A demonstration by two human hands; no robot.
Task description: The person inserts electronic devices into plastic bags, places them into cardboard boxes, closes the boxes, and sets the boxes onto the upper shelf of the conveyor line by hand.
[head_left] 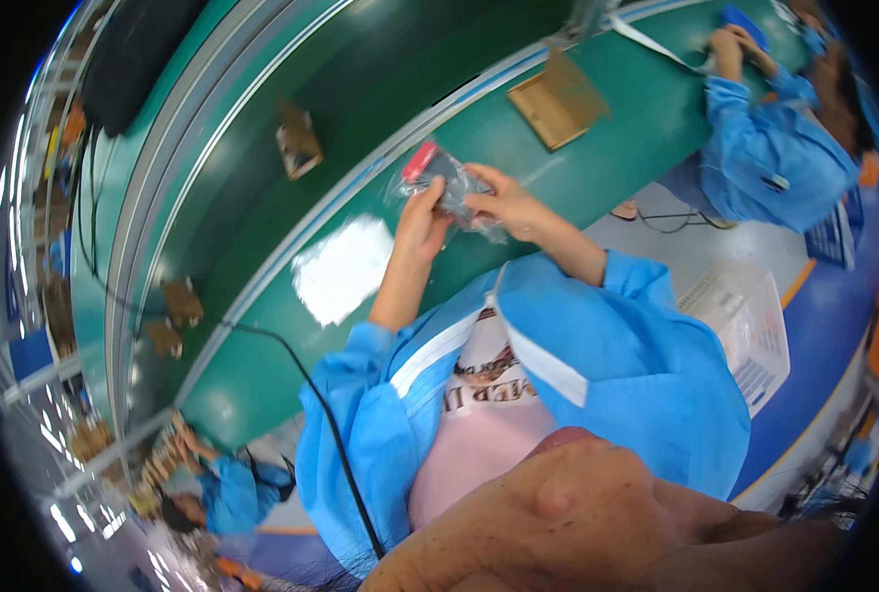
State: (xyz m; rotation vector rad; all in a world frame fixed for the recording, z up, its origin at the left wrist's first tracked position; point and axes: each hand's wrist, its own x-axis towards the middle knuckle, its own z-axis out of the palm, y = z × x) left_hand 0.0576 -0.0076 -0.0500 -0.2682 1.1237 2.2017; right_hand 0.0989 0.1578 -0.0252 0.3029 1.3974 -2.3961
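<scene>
While both hands grip it | clear plastic bag [446, 185] | dark item with red part inside

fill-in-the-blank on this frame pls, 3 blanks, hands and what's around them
1. Both hands, the left hand and the right hand, hold a clear plastic ____ with a dark part and a red piece inside.
2. Beside the left forearm, a white sheet lies on the ____ work surface.
3. An open, flat ____ box lies on the surface beyond the hands.

Missing words: bag; green; cardboard
</scene>
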